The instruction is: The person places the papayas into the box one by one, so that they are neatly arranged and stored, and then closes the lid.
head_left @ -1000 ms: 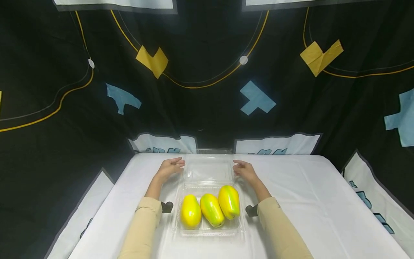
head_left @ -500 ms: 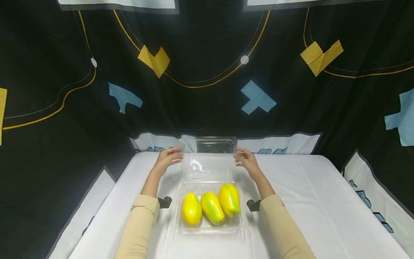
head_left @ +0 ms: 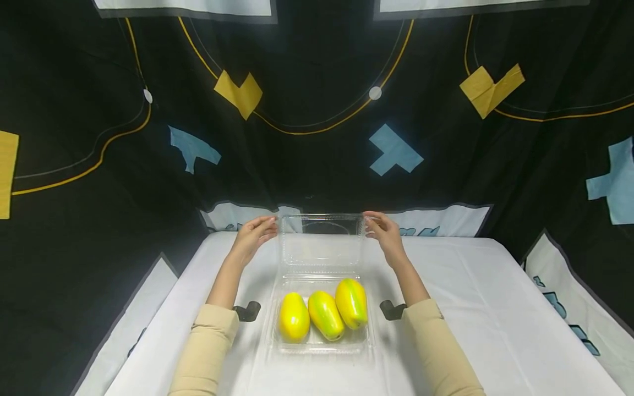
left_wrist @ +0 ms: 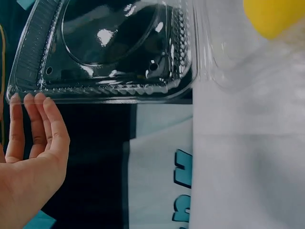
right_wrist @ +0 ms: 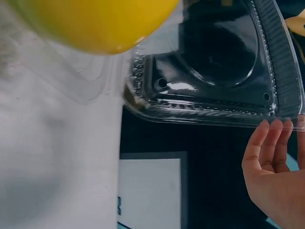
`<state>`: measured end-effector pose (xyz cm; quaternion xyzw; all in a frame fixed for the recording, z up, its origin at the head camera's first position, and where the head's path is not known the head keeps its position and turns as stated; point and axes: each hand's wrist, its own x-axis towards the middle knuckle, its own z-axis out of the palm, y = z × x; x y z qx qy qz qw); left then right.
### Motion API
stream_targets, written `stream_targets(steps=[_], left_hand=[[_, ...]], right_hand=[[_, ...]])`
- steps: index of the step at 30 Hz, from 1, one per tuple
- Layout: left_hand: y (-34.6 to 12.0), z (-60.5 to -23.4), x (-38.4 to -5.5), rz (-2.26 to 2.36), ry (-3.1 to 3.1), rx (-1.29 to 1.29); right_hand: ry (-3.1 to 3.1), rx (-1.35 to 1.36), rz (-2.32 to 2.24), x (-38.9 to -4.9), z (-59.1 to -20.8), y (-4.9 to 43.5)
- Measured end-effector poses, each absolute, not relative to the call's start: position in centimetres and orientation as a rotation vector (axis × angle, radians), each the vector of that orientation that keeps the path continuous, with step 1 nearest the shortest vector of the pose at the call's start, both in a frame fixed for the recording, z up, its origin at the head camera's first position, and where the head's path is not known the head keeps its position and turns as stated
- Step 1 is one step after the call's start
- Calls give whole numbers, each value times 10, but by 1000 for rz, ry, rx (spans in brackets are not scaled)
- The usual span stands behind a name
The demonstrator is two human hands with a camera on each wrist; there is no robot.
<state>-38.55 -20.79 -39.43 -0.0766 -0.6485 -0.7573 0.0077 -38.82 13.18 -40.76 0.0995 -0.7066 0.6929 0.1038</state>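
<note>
A clear plastic clamshell box stands on the white table, its lid (head_left: 322,253) raised at the far side of the base (head_left: 322,348). Three glossy yellow-green fruits, papaya-like in shape, lie in the base: a left one (head_left: 294,317), a middle one (head_left: 325,315) and a right one (head_left: 351,303). My left hand (head_left: 252,237) touches the lid's left edge near its top corner; in the left wrist view the fingertips (left_wrist: 39,98) press on the rim. On the opposite edge, my right hand (head_left: 388,237) does the same, fingertips (right_wrist: 275,125) at the rim. Both hands' fingers are extended, slightly bent.
The white-covered table (head_left: 460,308) ends just behind the box. A black curtain (head_left: 307,170) with yellow and blue patches hangs beyond it. Dark wrist mounts (head_left: 247,311) sit beside the box, below the hands.
The lid has swung up from lying back to nearly upright. Both hands have risen with it, going from beside the lid to its edges. The fruits stay in place.
</note>
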Motion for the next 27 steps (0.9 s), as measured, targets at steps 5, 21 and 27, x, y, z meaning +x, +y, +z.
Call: stream_targets(steps=[5,21,27], left_hand=[[-207,-392,-370,-2496,-1875,-196],[-198,-412,-310,-2381,-1787,-168],[-195,-421,-285,-2259,-1877,-159]], right_hand=[[-2019,328,2066,-374,-401,133],[-2008,201,1971,-297,-414,125],[-2045,105,1976,-273,-427,128]])
